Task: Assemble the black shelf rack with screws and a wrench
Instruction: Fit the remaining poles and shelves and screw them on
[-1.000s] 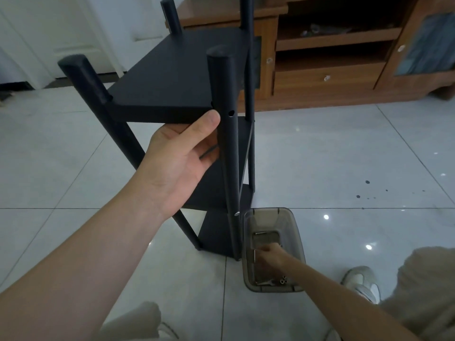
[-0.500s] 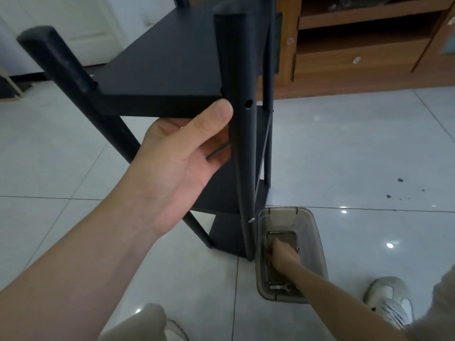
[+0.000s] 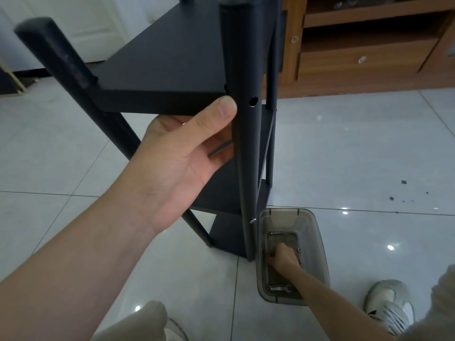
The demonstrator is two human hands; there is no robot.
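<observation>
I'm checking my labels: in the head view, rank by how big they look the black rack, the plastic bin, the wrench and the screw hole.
1. black rack
2. plastic bin
3. wrench
4. screw hole, which is much nearer the camera, so its rank against the wrench is unsure

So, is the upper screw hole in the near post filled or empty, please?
Empty: the screw hole shows dark, with no screw head.

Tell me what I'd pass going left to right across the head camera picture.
Leaning black post → left hand → front post with the open screw hole → smoky plastic bin → grey sneaker. The right hand is left out because it lies inside the bin.
</observation>
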